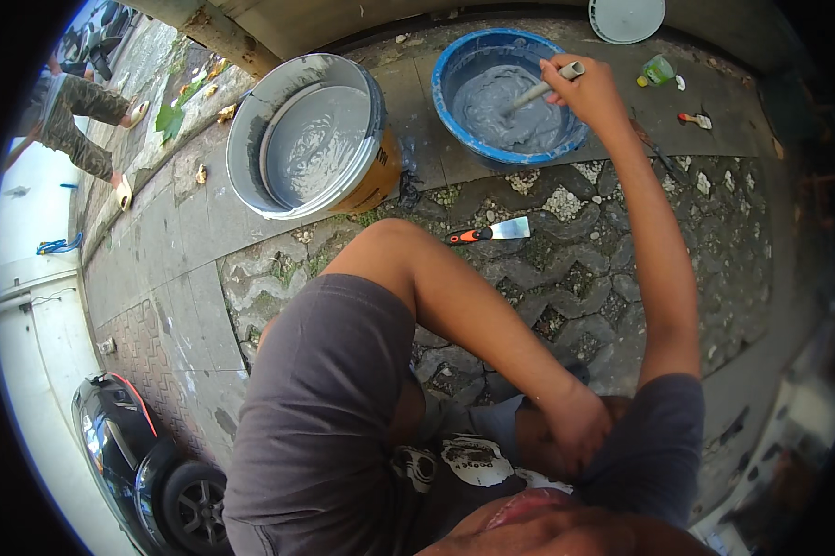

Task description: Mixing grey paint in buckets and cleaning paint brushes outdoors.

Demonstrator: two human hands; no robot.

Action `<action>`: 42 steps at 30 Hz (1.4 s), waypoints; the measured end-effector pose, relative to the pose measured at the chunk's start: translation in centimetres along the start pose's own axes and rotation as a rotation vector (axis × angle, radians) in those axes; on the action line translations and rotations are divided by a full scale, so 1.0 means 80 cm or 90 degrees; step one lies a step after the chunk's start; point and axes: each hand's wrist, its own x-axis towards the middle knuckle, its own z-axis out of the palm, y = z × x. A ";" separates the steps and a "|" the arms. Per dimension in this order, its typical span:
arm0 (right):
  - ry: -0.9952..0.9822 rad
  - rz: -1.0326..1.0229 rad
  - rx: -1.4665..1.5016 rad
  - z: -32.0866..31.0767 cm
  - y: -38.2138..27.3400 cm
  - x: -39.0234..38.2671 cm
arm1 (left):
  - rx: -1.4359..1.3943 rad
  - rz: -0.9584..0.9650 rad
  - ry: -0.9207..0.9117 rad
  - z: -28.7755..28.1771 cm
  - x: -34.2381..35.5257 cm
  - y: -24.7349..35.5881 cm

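Over the blue basin [454,69], my right hand [591,91] is clamped on the stick [539,89], which slants down-left into grey paste [514,116]; left hand [577,424] rests loosely closed, empty, well back.

Open paving lies between the blue basin [510,93] and the person's knees, broken only by a putty knife [491,232]. Leftward, a large bucket [311,139] blocks passage beside the basin.

Paved ground [621,278] bears blue basin [454,69], bucket [251,120], putty knife [491,232].
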 end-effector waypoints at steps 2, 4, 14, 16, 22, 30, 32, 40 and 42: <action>0.039 0.004 0.055 -0.001 0.001 -0.004 | 0.001 0.001 0.035 0.002 0.006 0.000; -0.044 0.011 -0.086 -0.004 -0.003 -0.001 | 0.004 0.002 0.067 0.001 0.004 0.000; 0.048 0.010 0.103 -0.106 -0.010 0.032 | 0.007 0.000 0.030 0.000 0.000 -0.002; 0.064 0.014 0.085 -0.113 -0.017 0.030 | 0.001 0.013 0.054 0.001 -0.003 -0.002; 0.060 0.030 0.055 -0.114 -0.019 0.023 | -0.020 0.018 0.010 0.005 -0.001 -0.003; -0.074 0.053 -0.013 -0.028 -0.012 -0.002 | 0.015 -0.005 0.013 0.007 0.000 0.004; -0.102 0.062 0.022 -0.011 -0.008 -0.005 | 0.004 -0.009 0.036 0.007 0.001 0.003; -0.077 0.081 0.029 -0.009 0.001 -0.001 | 0.009 -0.005 0.056 0.005 -0.001 -0.003; -0.018 0.049 0.040 -0.002 0.007 0.003 | 0.011 -0.012 0.025 0.004 -0.007 -0.004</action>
